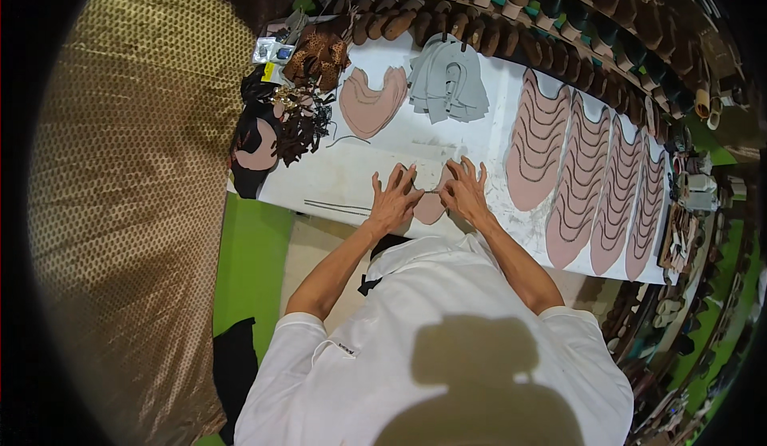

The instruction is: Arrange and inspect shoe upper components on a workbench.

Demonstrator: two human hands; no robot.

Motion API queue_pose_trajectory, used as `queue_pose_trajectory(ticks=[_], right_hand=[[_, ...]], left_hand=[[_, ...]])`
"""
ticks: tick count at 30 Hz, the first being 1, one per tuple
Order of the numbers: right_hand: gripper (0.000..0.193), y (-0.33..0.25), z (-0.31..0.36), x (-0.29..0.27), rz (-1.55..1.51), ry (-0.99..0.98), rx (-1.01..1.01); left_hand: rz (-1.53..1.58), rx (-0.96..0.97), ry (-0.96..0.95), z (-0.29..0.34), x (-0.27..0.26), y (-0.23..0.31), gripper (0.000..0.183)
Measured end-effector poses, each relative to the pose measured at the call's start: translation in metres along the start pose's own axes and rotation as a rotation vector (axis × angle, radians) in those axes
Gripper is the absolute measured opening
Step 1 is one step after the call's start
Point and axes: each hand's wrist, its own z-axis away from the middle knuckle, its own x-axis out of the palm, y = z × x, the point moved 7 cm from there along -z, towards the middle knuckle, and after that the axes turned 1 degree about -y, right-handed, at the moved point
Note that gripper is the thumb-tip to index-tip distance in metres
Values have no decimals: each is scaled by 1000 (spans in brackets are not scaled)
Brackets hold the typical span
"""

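Observation:
A pink U-shaped cut piece, like a shoe upper (430, 210), lies on the white table near its front edge. Across its inner curve runs a thin dark strip (431, 192), between my two hands. My left hand (391, 204) has its thumb and a finger closed at the strip's left end, the other fingers raised. At the other end my right hand (465, 194) pinches in the same way, partly covering the piece's right arm. The fingertips' exact hold is too small to see clearly. Two loose dark strips (337, 206) lie to the left.
Rows of overlapping pink pieces (537, 158) with dark-edged curves fill the table's right. Further back are a pink stack (372, 104) and a grey stack (449, 83). Dark and patterned scraps (307, 118) crowd the left end. Racks of shoes (511, 39) line the far side.

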Motion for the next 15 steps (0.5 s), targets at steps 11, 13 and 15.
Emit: queue_pose_trajectory(ticks=[11, 13, 15], right_hand=[[25, -2, -3, 0, 13, -50, -39], [25, -1, -5, 0, 14, -56, -38], [24, 0, -6, -1, 25, -51, -48]], left_hand=[[25, -91, 36, 3, 0, 11, 58], [78, -119, -28, 4, 5, 13, 57], [78, -128, -29, 6, 6, 15, 57]])
